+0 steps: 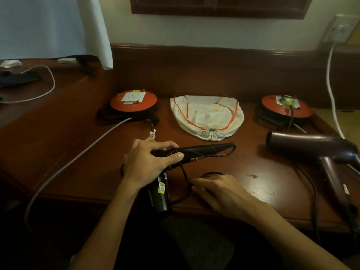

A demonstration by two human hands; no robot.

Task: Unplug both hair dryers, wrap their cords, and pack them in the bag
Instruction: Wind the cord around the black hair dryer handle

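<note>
Fingers of the left hand point(145, 162) curl around the black dryer point(175, 166) at desk point(78, 133) centre. Right hand point(216, 190) lies palm down, pinching its cord point(184, 172). Bag point(206, 115) sits beyond; second dryer point(315, 151) lies right.

- A dark wooden desk point(224, 178) carries everything in front of me.
- At the back left lies an orange cord reel point(133, 103), its grey cable point(78, 158) running off the front edge.
- In the middle lies a white drawstring bag point(206, 116), its mouth gathered shut.
- At the back right sits a second orange reel point(283, 106) with a plug in it.
- A maroon hair dryer point(313, 148) lies on the right.
</note>
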